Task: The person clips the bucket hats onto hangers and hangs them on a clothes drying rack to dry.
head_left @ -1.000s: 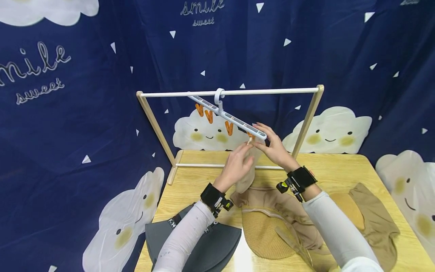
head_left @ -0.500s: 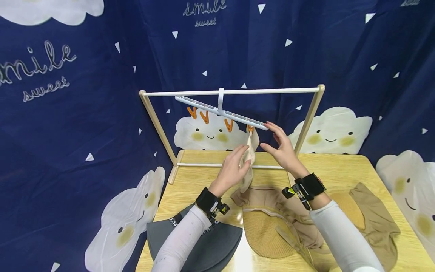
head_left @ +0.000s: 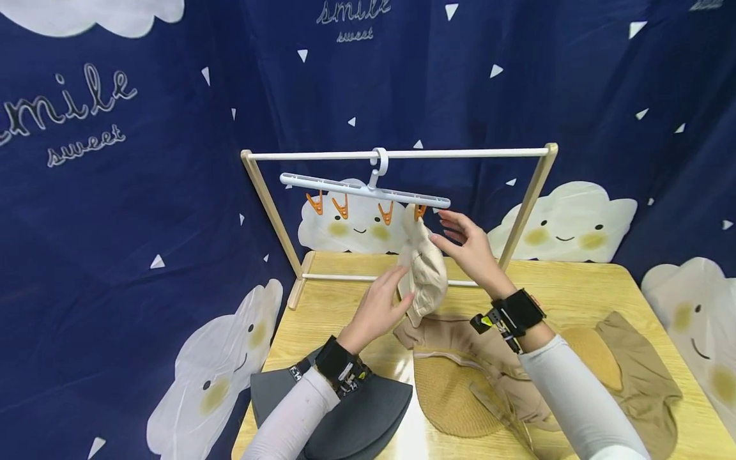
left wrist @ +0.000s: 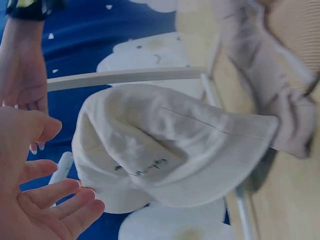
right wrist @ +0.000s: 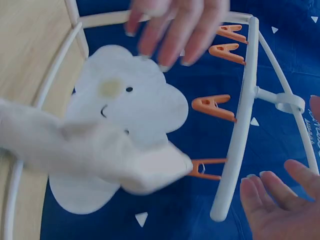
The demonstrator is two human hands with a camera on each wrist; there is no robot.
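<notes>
A cream bucket hat hangs from an orange clip near the right end of a white hanger. Dark lettering shows on the hat's side in the left wrist view. Left of the hat is my left hand, its fingers loosely extended and holding nothing. My right hand is just right of the clip, fingers spread, thumb tip close to the hat's upper edge. The other orange clips dangle from the hanger with nothing in them.
The hanger hooks over the white rail of a wooden-ended rack. On the wooden table lie a dark grey hat, a tan hat with a woven brim, and another tan one at right. A navy curtain stands behind.
Both hands have let go of the clip and hat and drawn apart, the left one down and leftward. The hanger has swung closer to the rail's line, and the hat has turned.
</notes>
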